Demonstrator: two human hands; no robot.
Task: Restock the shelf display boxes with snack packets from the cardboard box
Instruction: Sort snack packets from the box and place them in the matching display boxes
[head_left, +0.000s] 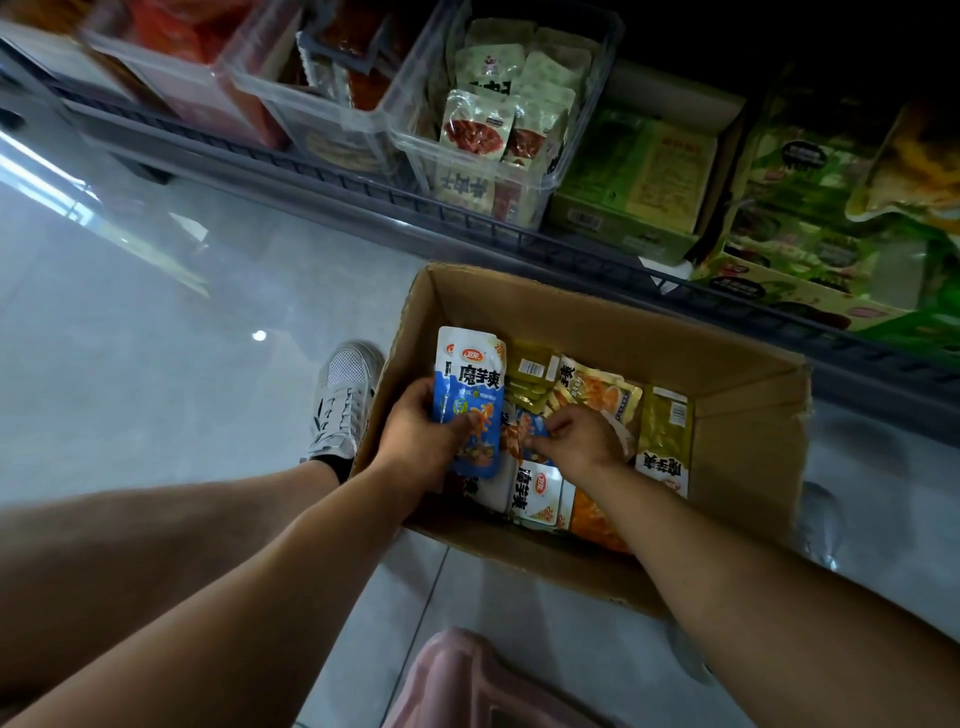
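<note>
- Holding blue foil snack packets (470, 395) upright over the open brown cardboard box (743, 436), the left hand (415, 434) had its grip wrapped round them.
- The right hand (579, 441) pinched another blue packet (532, 439) in its grip inside the box.

Head camera (wide-angle) looks steeply down, close over the cardboard box (571, 317).

2 bare forearms outstretched, left hand (415, 434) and right hand (579, 441) curled

Red packets (176, 31) at top left are blurred; green display boxes (810, 208) run off the right edge.
</note>
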